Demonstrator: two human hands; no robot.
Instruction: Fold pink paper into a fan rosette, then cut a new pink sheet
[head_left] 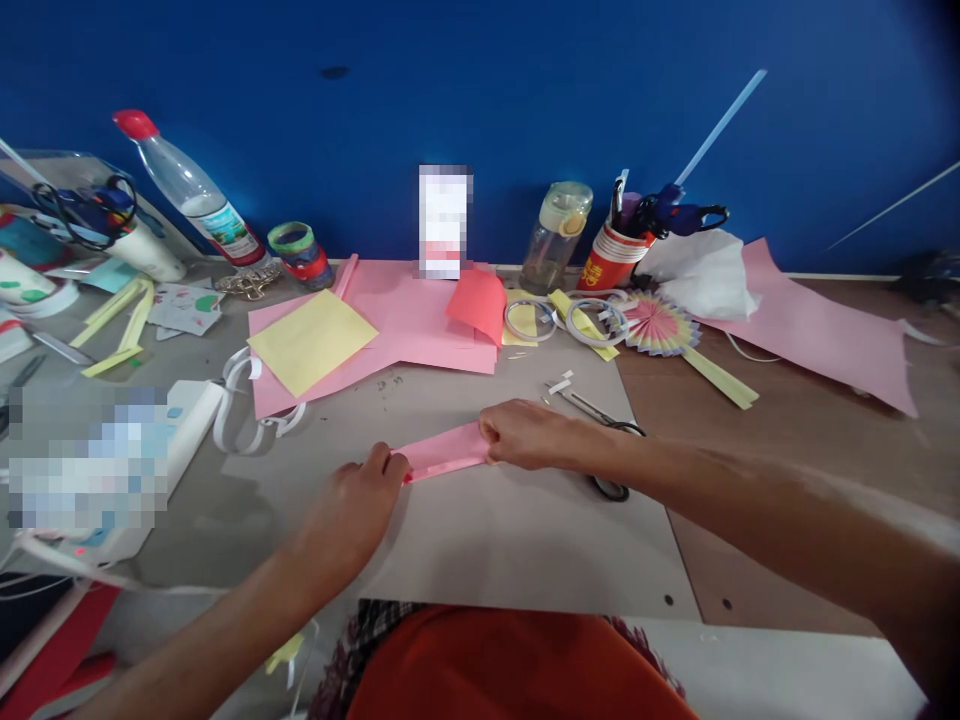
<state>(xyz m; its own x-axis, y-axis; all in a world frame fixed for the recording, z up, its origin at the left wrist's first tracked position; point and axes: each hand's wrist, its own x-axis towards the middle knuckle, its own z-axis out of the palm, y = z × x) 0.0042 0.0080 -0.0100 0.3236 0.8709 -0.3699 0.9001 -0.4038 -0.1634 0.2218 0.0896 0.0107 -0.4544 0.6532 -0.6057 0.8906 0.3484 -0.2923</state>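
Between my two hands a folded strip of pink paper (pixel 446 452) is held out just over the grey tabletop. My left hand (pixel 367 495) grips its left end, fingers closed on the paper. At the right end my right hand (pixel 521 433) pinches the strip in a closed grasp. A pair of scissors (pixel 600 412) lies beside my right hand, partly hidden under the wrist. Small white scraps (pixel 560 384) lie at the scissor tips.
Pink sheets (pixel 420 320) with a yellow paper square (pixel 311 342) lie behind. Tape rolls (pixel 531 320), a paper rosette (pixel 660 322), a glass bottle (pixel 556 240) and a red cup (pixel 611 255) of tools stand back right. A power strip (pixel 187 420) lies left.
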